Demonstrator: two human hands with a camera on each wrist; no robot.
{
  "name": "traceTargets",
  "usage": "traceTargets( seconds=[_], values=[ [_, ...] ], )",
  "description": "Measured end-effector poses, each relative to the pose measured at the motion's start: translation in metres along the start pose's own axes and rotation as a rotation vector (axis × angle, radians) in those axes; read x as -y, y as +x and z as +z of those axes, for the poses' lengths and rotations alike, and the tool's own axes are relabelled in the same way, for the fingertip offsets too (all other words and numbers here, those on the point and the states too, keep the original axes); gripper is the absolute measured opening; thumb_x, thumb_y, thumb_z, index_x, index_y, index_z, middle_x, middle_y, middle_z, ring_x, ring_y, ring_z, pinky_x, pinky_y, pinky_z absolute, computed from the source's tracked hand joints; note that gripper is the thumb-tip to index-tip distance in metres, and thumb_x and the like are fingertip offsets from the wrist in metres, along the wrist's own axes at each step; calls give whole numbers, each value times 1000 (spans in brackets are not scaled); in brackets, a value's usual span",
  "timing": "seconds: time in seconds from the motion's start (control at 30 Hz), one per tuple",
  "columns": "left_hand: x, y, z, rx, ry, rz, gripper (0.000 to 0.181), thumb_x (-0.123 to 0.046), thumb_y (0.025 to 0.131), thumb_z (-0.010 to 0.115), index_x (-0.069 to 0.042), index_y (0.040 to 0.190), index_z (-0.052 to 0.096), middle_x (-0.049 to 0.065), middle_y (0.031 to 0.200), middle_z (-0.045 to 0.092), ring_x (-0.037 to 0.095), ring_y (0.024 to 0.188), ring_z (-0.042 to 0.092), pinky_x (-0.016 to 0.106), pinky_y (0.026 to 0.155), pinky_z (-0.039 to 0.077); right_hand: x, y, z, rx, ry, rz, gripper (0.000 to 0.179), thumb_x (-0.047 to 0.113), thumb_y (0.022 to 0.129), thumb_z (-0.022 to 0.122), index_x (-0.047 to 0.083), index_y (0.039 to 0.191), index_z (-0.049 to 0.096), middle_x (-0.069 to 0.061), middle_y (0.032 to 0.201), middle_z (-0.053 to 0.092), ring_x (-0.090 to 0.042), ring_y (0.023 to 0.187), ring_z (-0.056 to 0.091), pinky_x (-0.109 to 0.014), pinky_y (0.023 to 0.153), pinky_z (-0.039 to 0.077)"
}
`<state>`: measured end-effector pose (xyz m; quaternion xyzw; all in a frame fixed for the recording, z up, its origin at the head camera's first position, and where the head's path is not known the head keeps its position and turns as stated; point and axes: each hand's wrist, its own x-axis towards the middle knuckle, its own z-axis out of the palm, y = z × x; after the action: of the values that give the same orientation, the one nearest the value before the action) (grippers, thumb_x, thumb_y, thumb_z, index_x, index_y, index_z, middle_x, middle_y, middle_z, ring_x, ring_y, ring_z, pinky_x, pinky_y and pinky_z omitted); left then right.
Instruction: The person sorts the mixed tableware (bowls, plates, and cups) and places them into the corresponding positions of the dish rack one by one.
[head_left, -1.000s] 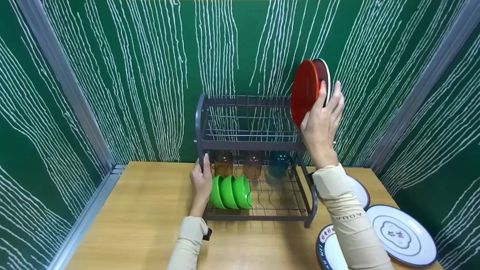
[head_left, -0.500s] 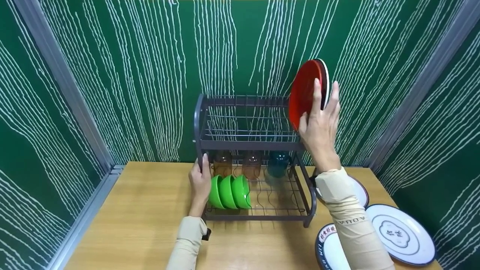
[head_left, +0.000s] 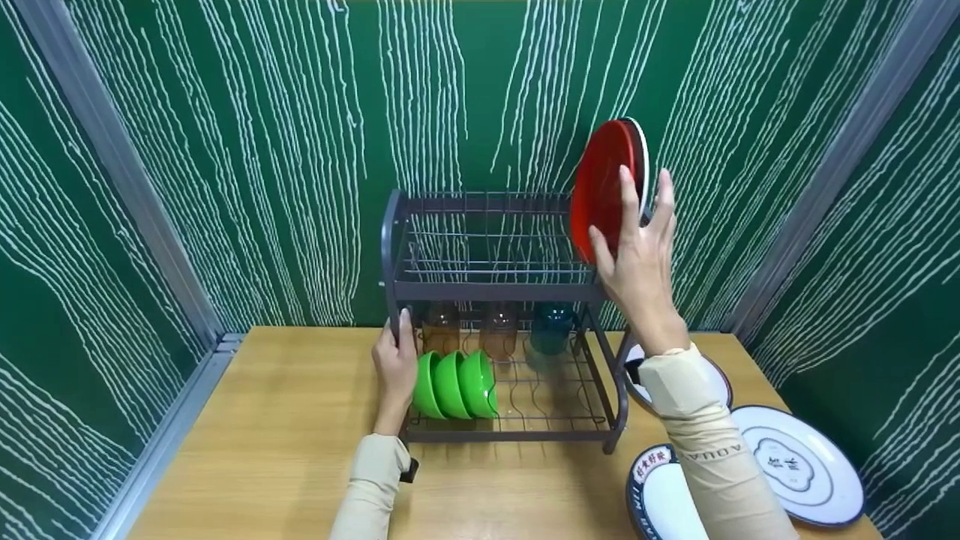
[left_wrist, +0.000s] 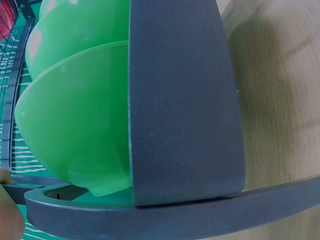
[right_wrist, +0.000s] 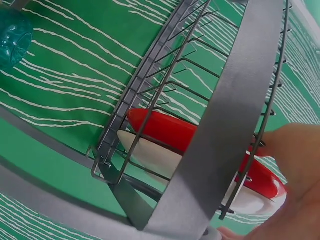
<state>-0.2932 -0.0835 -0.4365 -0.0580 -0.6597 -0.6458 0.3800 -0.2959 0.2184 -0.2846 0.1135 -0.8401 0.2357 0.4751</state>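
My left hand (head_left: 395, 367) grips the left side post of a dark grey two-tier dish rack (head_left: 495, 291); its fingers are partly hidden behind the post. On the upper tier, at the right end, a red plate (head_left: 598, 187) and a white-rimmed plate (head_left: 640, 142) stand upright, side by side. My right hand (head_left: 637, 262) is at their front edge with fingers spread, thumb on the red side; whether it touches them is unclear. Through the wires in the right wrist view, the red plate (right_wrist: 162, 127) and white plate (right_wrist: 150, 155) sit in adjoining slots.
Three green bowls (head_left: 454, 386) lean together on the lower tier's left. Behind them stand two amber-tinted glasses (head_left: 499, 330) and a teal glass (head_left: 552, 330). On the wooden table (head_left: 247, 450), right of the rack, lie white plates with dark rims (head_left: 799, 465). A green wall (head_left: 300, 150) rises behind.
My right hand's fingers and thumb have spread wider around the plates. The red plate has tilted closer to the white-rimmed one. The left hand stays on the rack; the view has shifted slightly.
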Motion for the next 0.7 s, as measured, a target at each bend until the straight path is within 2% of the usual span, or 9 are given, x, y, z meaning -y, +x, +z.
traceTargets(
  seconds=[0.17,0.23,0.47,0.7],
  values=[
    [0,0,0,2,12,1,27,-3,104,56,-1,76,54,-3,63,40,5,56,36,24,54,29,-1,-7,-8,-3,30,-9,75,28,99,69,32,160,25,-13,169,12,-37,149,27,-57,113,38],
    [-1,0,-1,2,21,6,28,-3,103,56,-1,76,53,-3,63,39,6,57,35,24,54,28,-2,-10,-12,-4,41,-4,76,29,98,70,31,159,26,-13,169,13,-36,147,30,-57,112,39],
    [37,4,2,17,44,-14,27,-4,104,55,-1,77,54,-1,64,38,10,57,35,25,54,29,-2,-24,-24,-13,82,4,76,31,97,71,26,159,27,-12,169,14,-34,141,36,-59,112,39],
    [36,3,-3,61,51,-42,21,-13,107,55,-8,87,57,-4,67,39,14,58,37,27,55,30,-6,-42,-34,-16,97,2,77,27,97,72,21,158,26,-15,168,16,-38,143,34,-60,116,34]
  ],
)
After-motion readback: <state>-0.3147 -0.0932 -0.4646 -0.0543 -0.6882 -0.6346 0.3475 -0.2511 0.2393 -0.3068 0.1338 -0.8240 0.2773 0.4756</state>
